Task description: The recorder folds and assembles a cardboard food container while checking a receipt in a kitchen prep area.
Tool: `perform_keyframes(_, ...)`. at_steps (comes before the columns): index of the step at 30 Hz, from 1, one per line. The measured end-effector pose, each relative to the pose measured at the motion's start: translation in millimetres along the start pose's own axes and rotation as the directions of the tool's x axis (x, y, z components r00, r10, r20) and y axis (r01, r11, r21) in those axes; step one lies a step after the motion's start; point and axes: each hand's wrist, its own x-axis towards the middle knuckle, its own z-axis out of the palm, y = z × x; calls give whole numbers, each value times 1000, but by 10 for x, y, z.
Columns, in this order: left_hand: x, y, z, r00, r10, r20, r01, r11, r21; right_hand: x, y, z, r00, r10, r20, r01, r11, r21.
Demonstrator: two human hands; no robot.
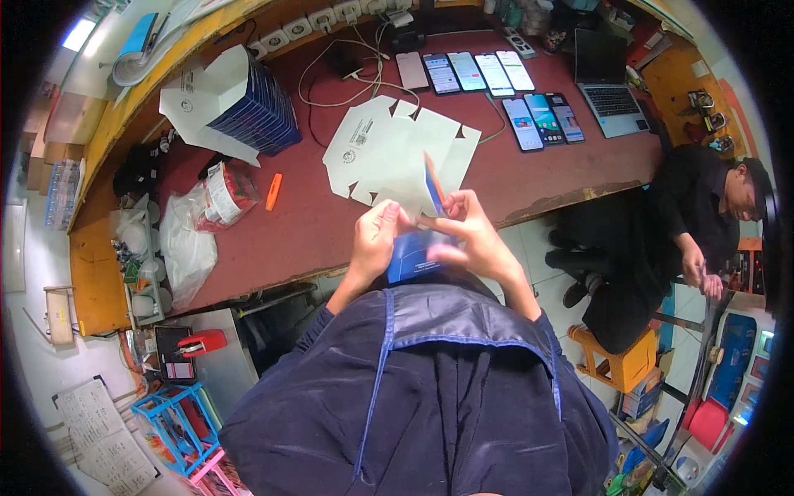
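A printed blue cardboard piece with an orange-edged flap standing up is between my hands, close to my body at the table's front edge. My left hand is closed on its left side, thumb against the fingers. On the other side my right hand has its fingers bent around the card near the upright flap; part of the grip is hidden. Just beyond my hands, white die-cut cardboard sheets lie flat on the dark red table, partly behind the flap.
A stack of blue-and-white cardboard pieces stands at the back left. Nearer are an orange marker and a plastic bag. Several phones and a laptop occupy the back right. Another person sits at the right.
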Motion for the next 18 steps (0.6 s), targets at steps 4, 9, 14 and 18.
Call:
perform_keyframes(4, 41, -6, -89, 983, 60, -172, -82, 989, -126, -108, -274, -140, 998, 51, 31, -48, 996, -72)
perform_keyframes(9, 131, -438, -369, 749, 522, -410, -38, 650, 759, -339, -145, -400, 980, -19, -196, -21, 980, -198)
perform_keyframes(14, 25, -887, -492, 868, -487, 92, 426, 639, -641, -396, 295, -284, 945, 23, -327, -143, 927, -347)
perform_keyframes(18, -8, -1053, -292, 900, -435, -15, 353, 749, -561, -520, 379, -190, 775, 630, -40, -567, 667, -483)
